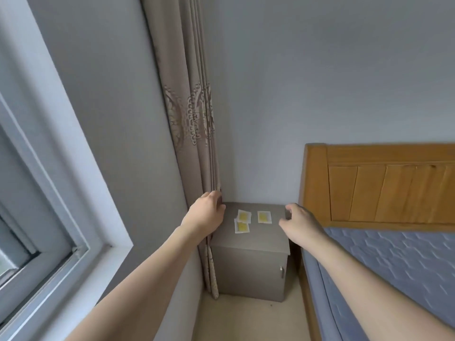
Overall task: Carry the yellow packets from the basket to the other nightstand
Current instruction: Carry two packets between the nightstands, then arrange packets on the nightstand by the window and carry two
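Bare left hand (205, 212) at the left edge of the grey nightstand (256, 239), fingers loosely curled, holding nothing; right hand (299, 223) at its right edge, likewise empty; three yellow packets (264, 217) lie on top, two overlapping; curtain (189, 119) left, bed (384, 254) right.

Three yellow packets (248, 220) on grey nightstand (266, 239), both hands empty
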The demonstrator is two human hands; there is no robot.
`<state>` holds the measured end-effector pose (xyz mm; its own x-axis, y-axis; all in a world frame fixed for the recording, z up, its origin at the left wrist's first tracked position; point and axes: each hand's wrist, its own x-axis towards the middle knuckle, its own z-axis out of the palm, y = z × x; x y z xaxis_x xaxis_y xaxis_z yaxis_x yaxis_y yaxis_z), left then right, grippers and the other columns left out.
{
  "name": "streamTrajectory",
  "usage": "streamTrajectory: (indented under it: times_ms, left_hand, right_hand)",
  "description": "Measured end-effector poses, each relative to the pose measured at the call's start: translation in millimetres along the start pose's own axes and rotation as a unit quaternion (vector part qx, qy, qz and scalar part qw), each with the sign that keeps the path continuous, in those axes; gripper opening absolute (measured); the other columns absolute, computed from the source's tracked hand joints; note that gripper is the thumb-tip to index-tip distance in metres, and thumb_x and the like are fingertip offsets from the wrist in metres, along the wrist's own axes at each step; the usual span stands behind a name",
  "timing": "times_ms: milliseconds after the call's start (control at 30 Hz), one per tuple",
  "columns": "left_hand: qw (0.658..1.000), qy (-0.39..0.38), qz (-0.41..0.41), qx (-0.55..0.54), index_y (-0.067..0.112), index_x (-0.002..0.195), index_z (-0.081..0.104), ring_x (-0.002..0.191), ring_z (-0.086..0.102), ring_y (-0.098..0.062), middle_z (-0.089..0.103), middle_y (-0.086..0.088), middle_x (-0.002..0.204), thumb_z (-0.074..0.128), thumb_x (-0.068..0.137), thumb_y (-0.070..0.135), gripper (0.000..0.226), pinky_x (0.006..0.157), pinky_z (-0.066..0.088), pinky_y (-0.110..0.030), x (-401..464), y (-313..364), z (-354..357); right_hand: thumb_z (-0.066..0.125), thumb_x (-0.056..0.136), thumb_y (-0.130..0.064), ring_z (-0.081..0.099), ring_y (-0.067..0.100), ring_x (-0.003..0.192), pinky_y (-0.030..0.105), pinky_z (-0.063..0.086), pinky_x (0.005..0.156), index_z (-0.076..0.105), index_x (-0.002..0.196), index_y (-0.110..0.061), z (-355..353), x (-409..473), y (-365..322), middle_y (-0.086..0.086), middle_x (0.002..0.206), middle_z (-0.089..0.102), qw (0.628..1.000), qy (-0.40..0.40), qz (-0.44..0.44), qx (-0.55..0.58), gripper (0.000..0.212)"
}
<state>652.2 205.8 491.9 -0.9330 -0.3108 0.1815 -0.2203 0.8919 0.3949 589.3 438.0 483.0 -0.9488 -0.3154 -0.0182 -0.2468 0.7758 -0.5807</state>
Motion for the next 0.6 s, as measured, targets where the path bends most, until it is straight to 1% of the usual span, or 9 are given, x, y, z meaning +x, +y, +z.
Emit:
streamTrajectory:
  times_ms: [33,100,200,267,333,400,467,533,600]
  left_hand:
    - [1.0,-0.008,0.001,-0.004,0.009,0.124,0.052,0.117,0.052,-0.03,0.056,-0.007,0.123,0.045,0.096,0.024,0.032,0.091,0.045,-0.036,20.4,-1.8,10.4]
    - [1.0,-0.014,0.005,-0.018,0.01,0.132,0.05,0.119,0.052,-0.03,0.055,-0.007,0.128,0.047,0.096,0.025,0.039,0.094,0.044,-0.035,66.3,-8.2,29.4]
    - [0.999,-0.028,0.007,-0.039,0.008,0.128,0.051,0.113,0.054,-0.032,0.059,-0.012,0.123,0.047,0.094,0.024,0.038,0.087,0.045,-0.034,148.3,-19.1,50.2]
    - [0.998,-0.037,-0.003,-0.053,0.008,0.131,0.05,0.115,0.055,-0.033,0.058,-0.015,0.128,0.047,0.094,0.024,0.04,0.09,0.046,-0.034,202.0,-23.2,59.2]
    - [0.996,-0.042,-0.028,-0.079,0.01,0.141,0.045,0.125,0.052,-0.031,0.053,-0.014,0.138,0.048,0.095,0.024,0.048,0.1,0.044,-0.035,250.2,-23.4,66.8]
    - [0.993,-0.054,-0.048,-0.096,0.011,0.143,0.044,0.127,0.051,-0.03,0.052,-0.011,0.141,0.049,0.096,0.025,0.049,0.103,0.042,-0.033,290.5,-23.5,79.8]
    - [0.991,-0.078,-0.055,-0.097,0.013,0.143,0.043,0.127,0.051,-0.029,0.053,-0.009,0.141,0.05,0.096,0.027,0.05,0.103,0.043,-0.032,324.6,-25.3,98.1]
    - [0.989,-0.096,-0.061,-0.096,0.013,0.143,0.042,0.126,0.052,-0.027,0.053,-0.008,0.141,0.051,0.096,0.029,0.051,0.103,0.043,-0.032,357.1,-28.2,116.9]
    - [0.987,-0.109,-0.068,-0.096,0.013,0.143,0.042,0.126,0.052,-0.026,0.052,-0.006,0.141,0.052,0.096,0.03,0.051,0.103,0.042,-0.033,391.5,-33.2,134.7]
  right_hand:
    - [0.045,0.096,-0.025,0.048,0.025,0.128,0.034,0.043,0.101,0.033,0.147,-0.013,2.1,22.4,1.7,0.005,0.149,0.041,1.0,-0.002,0.007,-0.005,0.054]
    - [0.045,0.095,-0.024,0.05,0.027,0.123,0.038,0.045,0.1,0.038,0.142,-0.009,7.7,69.5,1.6,0.009,0.143,0.046,1.0,-0.006,0.013,-0.01,0.05]
    - [0.046,0.094,-0.021,0.054,0.029,0.119,0.044,0.046,0.1,0.044,0.131,-0.005,12.5,142.0,-4.1,0.012,0.134,0.051,1.0,-0.008,0.023,-0.009,0.04]
    - [0.046,0.095,-0.02,0.054,0.029,0.119,0.04,0.047,0.099,0.043,0.133,-0.004,13.1,190.3,-5.1,0.013,0.135,0.049,1.0,-0.007,0.024,-0.007,0.041]
    - [0.045,0.096,-0.021,0.053,0.027,0.12,0.033,0.045,0.094,0.038,0.141,-0.005,11.1,233.2,-4.5,0.012,0.143,0.044,1.0,-0.004,0.028,0.002,0.048]
    - [0.045,0.096,-0.021,0.053,0.027,0.12,0.031,0.044,0.092,0.035,0.144,-0.005,8.7,272.4,0.4,0.011,0.146,0.042,0.999,-0.01,0.038,0.012,0.051]
    - [0.046,0.094,-0.021,0.06,0.026,0.108,0.035,0.049,0.09,0.038,0.139,-0.004,9.4,310.7,8.1,0.012,0.137,0.049,0.998,-0.02,0.062,0.021,0.049]
    - [0.046,0.093,-0.022,0.063,0.023,0.093,0.034,0.051,0.083,0.039,0.137,-0.004,13.5,349.5,16.5,0.009,0.118,0.058,0.995,-0.037,0.088,0.031,0.048]
    - [0.047,0.092,-0.023,0.061,0.02,0.089,0.031,0.051,0.079,0.04,0.134,-0.003,20.0,390.5,27.2,0.007,0.11,0.059,0.992,-0.051,0.106,0.034,0.047]
